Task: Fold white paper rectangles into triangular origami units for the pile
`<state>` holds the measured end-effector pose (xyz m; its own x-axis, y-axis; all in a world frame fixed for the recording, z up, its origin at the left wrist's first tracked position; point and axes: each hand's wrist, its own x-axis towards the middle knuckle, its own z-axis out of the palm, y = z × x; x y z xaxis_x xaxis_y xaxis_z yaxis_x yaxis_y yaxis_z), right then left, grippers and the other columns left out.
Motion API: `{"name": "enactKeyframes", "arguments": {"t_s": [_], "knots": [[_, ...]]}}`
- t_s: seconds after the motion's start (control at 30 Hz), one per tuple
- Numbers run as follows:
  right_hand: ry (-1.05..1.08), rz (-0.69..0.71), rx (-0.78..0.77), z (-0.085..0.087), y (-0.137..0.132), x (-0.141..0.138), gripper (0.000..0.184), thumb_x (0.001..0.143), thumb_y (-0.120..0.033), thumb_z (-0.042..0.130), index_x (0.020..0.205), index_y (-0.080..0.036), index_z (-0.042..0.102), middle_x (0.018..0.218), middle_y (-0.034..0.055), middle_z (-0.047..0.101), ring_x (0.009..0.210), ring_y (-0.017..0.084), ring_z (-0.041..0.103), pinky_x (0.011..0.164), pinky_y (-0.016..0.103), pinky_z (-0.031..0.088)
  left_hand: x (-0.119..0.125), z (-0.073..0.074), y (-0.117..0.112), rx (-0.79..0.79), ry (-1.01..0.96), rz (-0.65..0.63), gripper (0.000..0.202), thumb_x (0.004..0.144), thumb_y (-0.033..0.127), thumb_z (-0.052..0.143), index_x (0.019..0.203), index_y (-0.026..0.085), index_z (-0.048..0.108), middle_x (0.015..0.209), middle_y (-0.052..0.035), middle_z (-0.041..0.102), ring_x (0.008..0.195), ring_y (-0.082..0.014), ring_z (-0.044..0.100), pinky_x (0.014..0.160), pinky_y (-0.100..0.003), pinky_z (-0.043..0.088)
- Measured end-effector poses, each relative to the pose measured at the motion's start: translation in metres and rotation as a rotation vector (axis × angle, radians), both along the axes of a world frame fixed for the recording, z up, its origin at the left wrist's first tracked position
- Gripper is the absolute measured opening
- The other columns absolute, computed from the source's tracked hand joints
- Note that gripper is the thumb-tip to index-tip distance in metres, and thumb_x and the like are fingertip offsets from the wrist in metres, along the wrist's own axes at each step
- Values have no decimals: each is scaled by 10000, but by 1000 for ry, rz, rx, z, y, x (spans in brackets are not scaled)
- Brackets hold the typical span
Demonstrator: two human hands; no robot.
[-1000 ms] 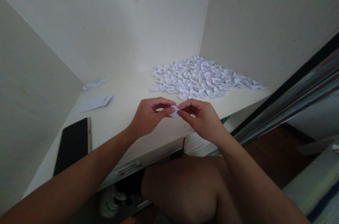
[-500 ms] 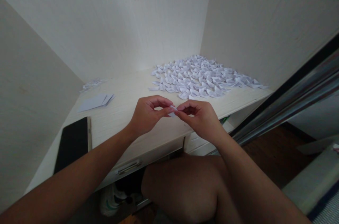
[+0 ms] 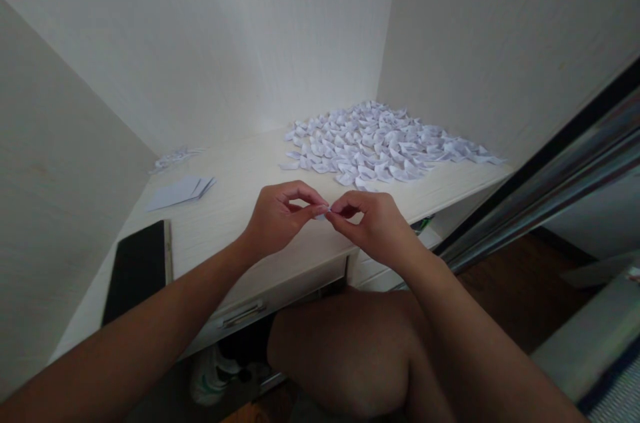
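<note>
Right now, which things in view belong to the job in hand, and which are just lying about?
In the job, seemingly:
small white paper piece, pinched between left hand and right hand
spread of folded white paper pieces
flat white paper sheets, probably
narrow white pieces, far left, possibly

Lying about, seemingly:
flat black rectangular slab with pale edge
white shoe with green marks

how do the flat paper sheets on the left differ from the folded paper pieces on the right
The flat paper sheets lie overlapping in a small stack; the folded paper pieces spread across a wide patch. Each sheet looks flat and straight-edged, while each folded piece looks bent and pointed. Both look white.
</note>
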<state>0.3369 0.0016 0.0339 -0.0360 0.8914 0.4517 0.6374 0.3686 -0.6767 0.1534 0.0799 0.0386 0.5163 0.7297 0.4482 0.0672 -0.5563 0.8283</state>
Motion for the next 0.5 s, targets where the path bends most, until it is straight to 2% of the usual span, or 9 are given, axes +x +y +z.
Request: {"name": "enactKeyframes", "arguments": {"t_s": [0.17,0.27,0.37,0.5], "knots": [[-18,53,63,-5,0,0,32,883,-202,724,859,-205,744,847,27,762,726,144,678,683,260,493,-2,3,0,138,49,-11,37,801,209,800,798,186,772,781,-26,774,708,-134,716,622,-194,602],[85,3,53,-12,4,-5,85,853,-139,733,898,-207,755,896,32,775,736,148,685,673,260,504,-2,4,1,227,72,23,11,819,199,781,815,192,775,804,-24,780,731,-130,716,627,-183,592],[169,-46,21,-16,7,-10,96,864,-137,721,917,-203,765,921,40,788,744,155,693,666,265,509,-2,5,0,259,73,61,5,825,198,774,824,195,777,813,-24,782,736,-133,717,645,-194,600],[27,-94,-18,-15,6,-10,105,890,-154,703,912,-216,785,928,51,803,792,188,712,729,302,503,-1,4,0,232,106,68,17,825,215,772,814,202,775,810,-23,780,730,-141,714,658,-215,612]]}}
